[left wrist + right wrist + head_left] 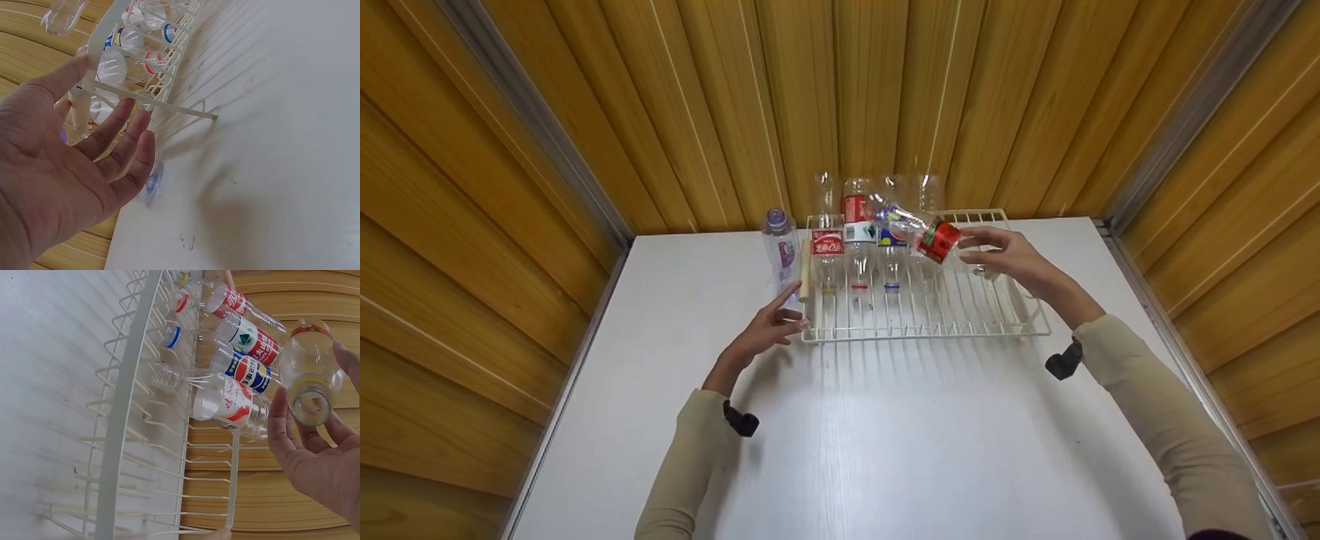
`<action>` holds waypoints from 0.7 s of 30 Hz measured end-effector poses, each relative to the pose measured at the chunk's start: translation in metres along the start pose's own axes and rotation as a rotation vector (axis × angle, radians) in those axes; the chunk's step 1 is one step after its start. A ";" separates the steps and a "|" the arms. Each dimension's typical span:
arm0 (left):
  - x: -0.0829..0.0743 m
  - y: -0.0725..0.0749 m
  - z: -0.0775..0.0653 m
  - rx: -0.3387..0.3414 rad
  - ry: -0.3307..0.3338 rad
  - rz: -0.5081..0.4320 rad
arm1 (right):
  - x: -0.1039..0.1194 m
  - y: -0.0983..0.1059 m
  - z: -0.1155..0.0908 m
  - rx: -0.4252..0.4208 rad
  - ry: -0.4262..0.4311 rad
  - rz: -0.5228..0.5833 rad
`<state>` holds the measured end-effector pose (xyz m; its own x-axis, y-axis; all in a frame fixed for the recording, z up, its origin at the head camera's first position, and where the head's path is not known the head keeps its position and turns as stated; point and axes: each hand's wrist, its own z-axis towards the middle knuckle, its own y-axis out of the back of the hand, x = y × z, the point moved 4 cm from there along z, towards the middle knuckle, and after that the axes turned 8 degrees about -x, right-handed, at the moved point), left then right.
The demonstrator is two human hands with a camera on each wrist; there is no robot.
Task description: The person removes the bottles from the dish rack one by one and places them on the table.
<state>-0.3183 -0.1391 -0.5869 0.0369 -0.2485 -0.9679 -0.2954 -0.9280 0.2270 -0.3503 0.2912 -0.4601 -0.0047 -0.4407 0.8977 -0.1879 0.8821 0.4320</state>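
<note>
My right hand (1009,259) holds a clear plastic bottle (907,223) with a red label, tilted above the wire rack (926,331). In the right wrist view, the fingers and thumb (346,363) surround the bottle's neck end, its mouth facing the camera. My left hand (765,330) is at the rack's front left corner, fingers loosely extended. In the left wrist view, its thumb (70,73) rests against the white frame. Several empty bottles lie side by side in the rack, necks toward the front: a Coca-Cola bottle (828,241), a red-and-white labelled bottle (858,217), a blue-labelled bottle (892,232).
A clear bottle with a purple cap (776,217) stands left of the rack, beside its wooden strip (805,270). A red-and-white labelled bottle (230,402) lies at the row's right end. The white table (885,450) meets wood-panelled walls (862,90) at its back and sides.
</note>
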 end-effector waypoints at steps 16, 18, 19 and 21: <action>-0.004 0.002 0.003 0.003 -0.018 0.045 | 0.000 -0.019 -0.005 0.111 0.061 0.133; -0.007 0.004 0.001 -0.007 -0.043 0.091 | 0.000 -0.022 -0.005 0.131 0.060 0.123; -0.010 0.005 0.000 -0.013 -0.055 0.117 | 0.000 -0.024 -0.004 0.141 0.058 0.122; -0.017 0.009 -0.001 -0.029 -0.090 0.172 | 0.001 -0.027 -0.004 0.159 0.058 0.122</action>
<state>-0.3202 -0.1437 -0.5686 -0.0975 -0.3794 -0.9201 -0.2626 -0.8819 0.3915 -0.3413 0.2677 -0.4701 0.0191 -0.3180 0.9479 -0.3424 0.8887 0.3050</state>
